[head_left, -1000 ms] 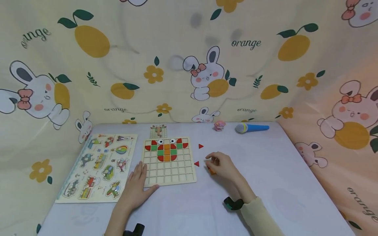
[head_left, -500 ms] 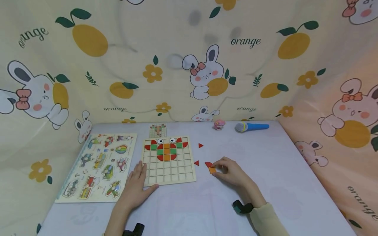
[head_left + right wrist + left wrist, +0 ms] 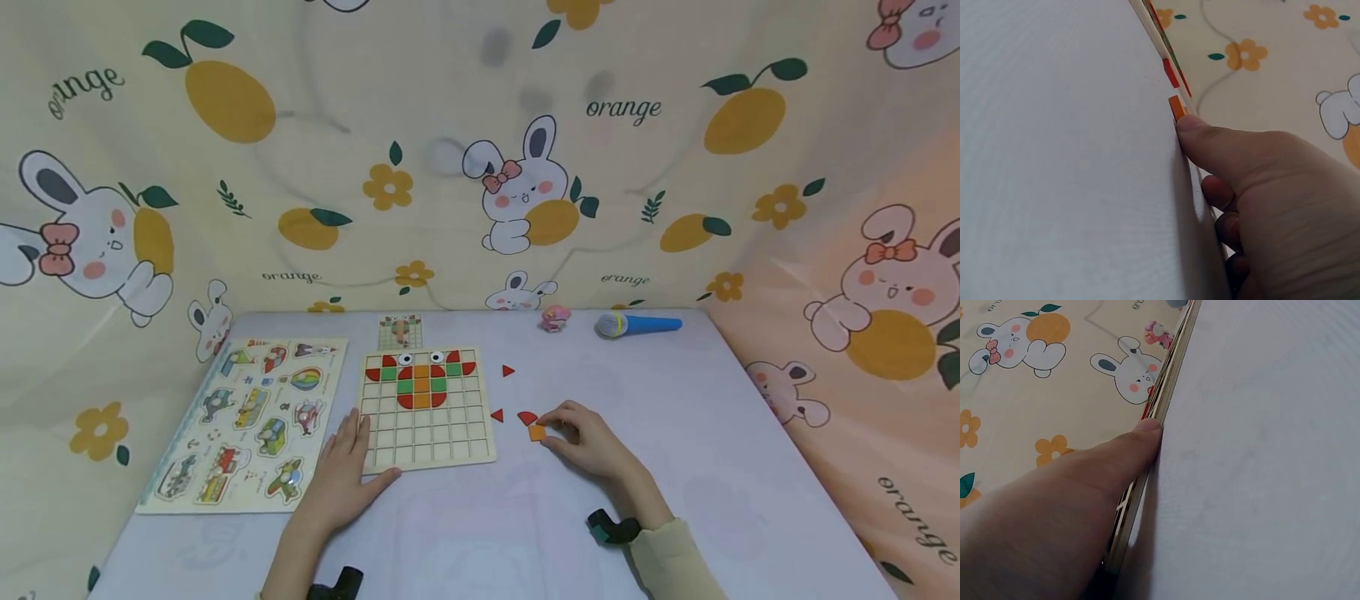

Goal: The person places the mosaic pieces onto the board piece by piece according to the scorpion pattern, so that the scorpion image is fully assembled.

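Observation:
In the head view, a wooden grid board point(image 3: 428, 429) carries red, green and orange tiles and two eye pieces in its upper rows. My left hand point(image 3: 339, 479) lies with straight fingers along the board's left side, its thumb at the lower-left corner; the left wrist view shows that thumb point(image 3: 1138, 440) against the board's edge. Right of the board, my right hand point(image 3: 588, 442) pinches a small orange square tile point(image 3: 537, 433) by its right side, low at the table. A red quarter-round tile point(image 3: 527, 417) lies just behind it. Two red triangle tiles point(image 3: 507, 371) lie closer to the board.
A picture card point(image 3: 401, 332) with a tile pattern lies behind the board. To the left is a large vehicle puzzle board point(image 3: 251, 425), partly under my left forearm. A pink figurine point(image 3: 556, 318) and a blue toy microphone point(image 3: 639, 324) are at the table's back edge.
My right hand has shifted slightly right and down to the orange square tile, bringing that tile and the red quarter-round tile into fuller view. The left hand stays in place.

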The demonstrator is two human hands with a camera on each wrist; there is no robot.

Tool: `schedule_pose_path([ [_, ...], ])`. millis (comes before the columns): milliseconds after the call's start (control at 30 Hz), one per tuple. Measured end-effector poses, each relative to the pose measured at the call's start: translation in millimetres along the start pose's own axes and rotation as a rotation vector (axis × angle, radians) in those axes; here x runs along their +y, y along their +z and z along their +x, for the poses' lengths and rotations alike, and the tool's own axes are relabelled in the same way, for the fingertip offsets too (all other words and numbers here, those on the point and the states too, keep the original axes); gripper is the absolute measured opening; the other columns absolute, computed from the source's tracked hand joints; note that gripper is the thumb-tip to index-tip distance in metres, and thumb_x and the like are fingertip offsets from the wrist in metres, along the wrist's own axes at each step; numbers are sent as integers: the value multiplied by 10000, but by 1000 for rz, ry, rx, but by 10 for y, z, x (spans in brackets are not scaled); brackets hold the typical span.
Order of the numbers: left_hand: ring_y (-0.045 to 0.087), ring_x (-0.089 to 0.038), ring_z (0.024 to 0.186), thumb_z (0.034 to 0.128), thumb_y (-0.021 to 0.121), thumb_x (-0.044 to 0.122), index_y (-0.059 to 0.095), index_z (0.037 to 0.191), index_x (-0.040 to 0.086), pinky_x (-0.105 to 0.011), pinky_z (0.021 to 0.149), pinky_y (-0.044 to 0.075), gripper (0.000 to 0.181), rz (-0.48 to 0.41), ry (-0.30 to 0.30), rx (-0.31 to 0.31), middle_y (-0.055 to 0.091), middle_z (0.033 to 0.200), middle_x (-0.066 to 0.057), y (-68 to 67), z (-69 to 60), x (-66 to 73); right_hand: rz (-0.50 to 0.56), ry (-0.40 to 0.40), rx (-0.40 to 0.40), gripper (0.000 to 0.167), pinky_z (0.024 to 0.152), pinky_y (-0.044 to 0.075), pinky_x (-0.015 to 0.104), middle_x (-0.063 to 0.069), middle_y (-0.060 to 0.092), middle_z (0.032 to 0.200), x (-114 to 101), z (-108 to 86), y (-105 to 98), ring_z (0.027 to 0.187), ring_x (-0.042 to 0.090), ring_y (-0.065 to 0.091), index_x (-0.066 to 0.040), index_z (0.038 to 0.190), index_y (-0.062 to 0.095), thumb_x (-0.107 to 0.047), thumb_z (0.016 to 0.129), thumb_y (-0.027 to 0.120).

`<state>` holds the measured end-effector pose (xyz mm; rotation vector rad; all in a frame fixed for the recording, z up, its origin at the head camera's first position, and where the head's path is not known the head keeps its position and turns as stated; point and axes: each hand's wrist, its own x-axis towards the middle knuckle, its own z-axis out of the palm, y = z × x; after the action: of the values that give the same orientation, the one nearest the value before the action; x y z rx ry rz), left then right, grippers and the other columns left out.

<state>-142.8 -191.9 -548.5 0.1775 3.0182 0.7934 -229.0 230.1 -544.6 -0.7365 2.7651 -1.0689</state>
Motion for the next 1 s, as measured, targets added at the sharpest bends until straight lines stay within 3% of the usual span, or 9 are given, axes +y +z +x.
schedule_pose_path([
  [267, 147, -476, 1609, 953, 711, 581, 279, 1626, -101, -666, 1280, 138, 1050, -21, 9, 26, 160, 1736, -290, 2, -2, -25, 15, 39, -4, 243, 798, 520, 234, -92, 657, 1055, -51, 69, -8, 931, 130, 565, -224, 1205, 758, -263, 971, 807],
  [500, 108, -445, 1625, 957, 698, 590, 235, 1645, -79, -639, 1296, 111, 1065, -16, -15, -2, 103, 1755, -259, 4, 7, -50, 67, 62, 20, 237, 758, 500, 249, -51, 666, 1039, -338, 296, 24, 907, 158, 562, -188, 1197, 758, -194, 966, 809],
  [800, 108, -444, 1625, 952, 703, 592, 239, 1643, -78, -642, 1296, 117, 1069, -21, -31, -10, 108, 1752, -264, 8, 17, -24, 66, -37, -19, 219, 686, 459, 239, -22, 625, 977, -860, 783, 388, 816, 139, 533, -115, 1188, 759, -189, 984, 786],
  [1000, 125, -441, 1624, 950, 696, 610, 253, 1643, -72, -641, 1294, 130, 1069, -19, -14, 3, 128, 1753, -253, 38, 15, -39, 17, -40, -79, 236, 737, 492, 237, -47, 616, 1022, -1115, 918, 731, 872, 122, 542, -132, 1200, 760, -262, 1004, 762],
])
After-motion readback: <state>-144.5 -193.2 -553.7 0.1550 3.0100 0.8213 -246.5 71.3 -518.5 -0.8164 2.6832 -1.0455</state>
